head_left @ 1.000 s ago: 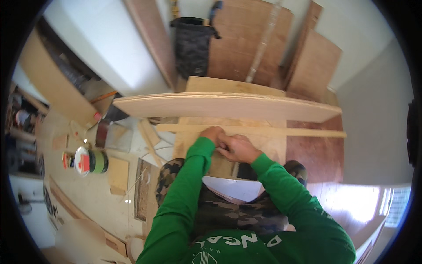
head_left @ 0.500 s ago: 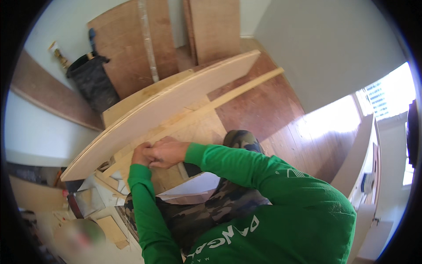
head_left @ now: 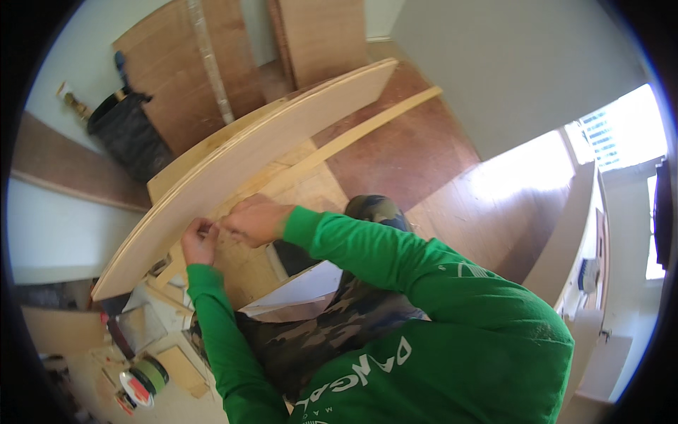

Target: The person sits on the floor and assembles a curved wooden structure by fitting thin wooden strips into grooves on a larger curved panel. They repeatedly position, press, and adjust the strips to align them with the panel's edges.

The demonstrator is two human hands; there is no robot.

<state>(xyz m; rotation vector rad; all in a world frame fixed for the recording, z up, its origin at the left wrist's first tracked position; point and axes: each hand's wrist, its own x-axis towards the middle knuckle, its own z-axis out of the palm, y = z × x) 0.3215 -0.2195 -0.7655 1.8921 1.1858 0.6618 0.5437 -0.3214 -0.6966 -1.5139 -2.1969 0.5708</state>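
Close together over the light wooden work surface, my left hand (head_left: 200, 242) and my right hand (head_left: 253, 220) meet at the fingertips. The left fingers are curled in a pinch, and the right hand is closed with its knuckles up. Whatever they hold between them is too small or hidden to name. Just beyond the hands a long pale plywood panel (head_left: 261, 152) stands on its edge. A narrow wooden strip (head_left: 374, 124) runs along its near side and passes under or behind my hands; which of these I cannot tell.
Brown boards (head_left: 321, 42) lean on the back wall, beside a dark tool pouch (head_left: 131, 131). Wood offcuts (head_left: 182, 371) and a green round container (head_left: 150, 374) lie at lower left. A shelf-like white panel (head_left: 575, 240) stands at right.
My hands were clasped together; now the left has drawn a little left and the fingertips meet. The view has shifted, so the panel and strip appear further left and higher.
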